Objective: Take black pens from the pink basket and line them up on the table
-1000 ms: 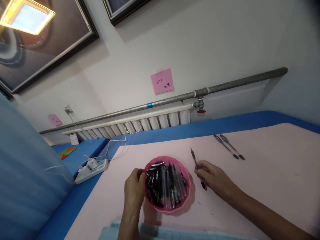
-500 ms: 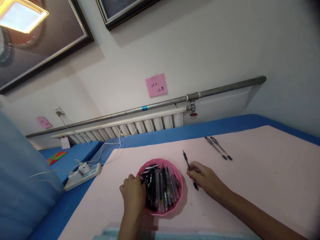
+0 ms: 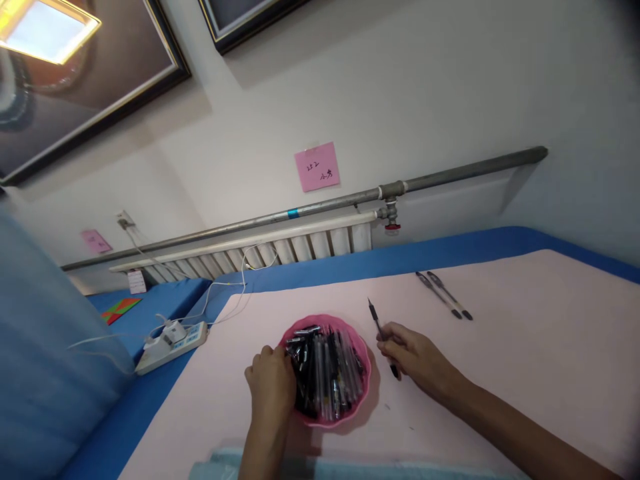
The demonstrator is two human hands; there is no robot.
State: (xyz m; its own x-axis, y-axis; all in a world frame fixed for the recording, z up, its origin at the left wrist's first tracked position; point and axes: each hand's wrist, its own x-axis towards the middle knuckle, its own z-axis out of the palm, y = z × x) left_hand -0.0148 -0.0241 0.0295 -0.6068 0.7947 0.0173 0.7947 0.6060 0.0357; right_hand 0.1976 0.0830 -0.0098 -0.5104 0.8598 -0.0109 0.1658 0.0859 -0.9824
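A pink scalloped bowl (image 3: 363, 393) full of several black and clear pens sits on the pink table top (image 3: 525, 360). My left hand (image 3: 270, 387) rests on the bowl's left rim, its fingers curled in among the pens; what they grip is hidden. To the right of the bowl my right hand (image 3: 415, 357) is closed around a black pen (image 3: 376, 320), whose tip points away from me over the table. Two more black pens (image 3: 443, 295) lie side by side farther back on the right.
A white power strip (image 3: 173, 343) with white cables lies on the blue surface at left. A radiator (image 3: 280, 250) and a grey pipe run along the wall behind, under a pink note (image 3: 317, 166). A light blue cloth (image 3: 225, 467) lies at the near edge.
My left hand has slid from the bowl's outer rim in over the pens. My right hand still holds its pen in about the same place. The camera view shifted slightly.
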